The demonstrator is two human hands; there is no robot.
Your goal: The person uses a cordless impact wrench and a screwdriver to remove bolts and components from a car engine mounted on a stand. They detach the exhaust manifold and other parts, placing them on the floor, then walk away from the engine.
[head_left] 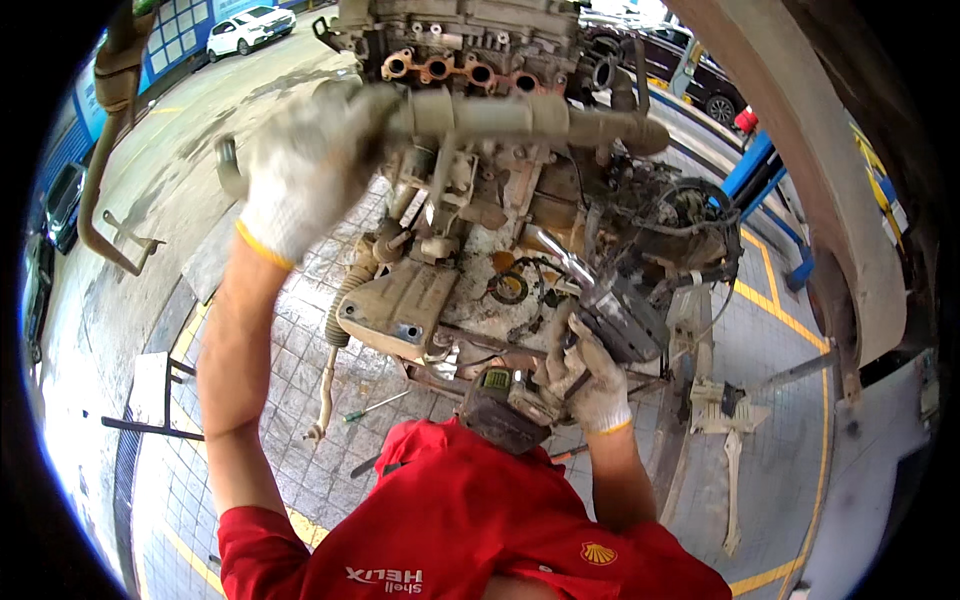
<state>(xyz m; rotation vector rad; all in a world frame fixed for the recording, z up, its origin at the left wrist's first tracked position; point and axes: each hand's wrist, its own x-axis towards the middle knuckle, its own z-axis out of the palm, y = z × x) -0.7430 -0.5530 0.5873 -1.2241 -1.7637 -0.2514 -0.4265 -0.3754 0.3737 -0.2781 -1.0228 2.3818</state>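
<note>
My left hand (pixel 318 170), in a white knit glove with a yellow cuff, is raised and closed around a thick grey-brown pipe (pixel 490 117). Motion blurs this hand. The pipe lies crosswise in front of the dirty engine (pixel 470 40), with a bent end showing left of the glove. Lower down on the right, my gloved right hand (pixel 592 380) grips the handle of a cordless impact wrench (pixel 630 318). Its socket (pixel 563 255) points up and left toward the engine parts, and the battery end sits near my red shirt. The fingers partly hide the handle.
A heat shield (pixel 395 305) and a ribbed bellows (pixel 345 305) lie below the engine. Wiring (pixel 690 205) hangs at the right. A screwdriver (pixel 375 405) rests on the tiled floor. A rusty pipe (pixel 105 200) hangs at left; a blue lift arm (pixel 755 175) stands right.
</note>
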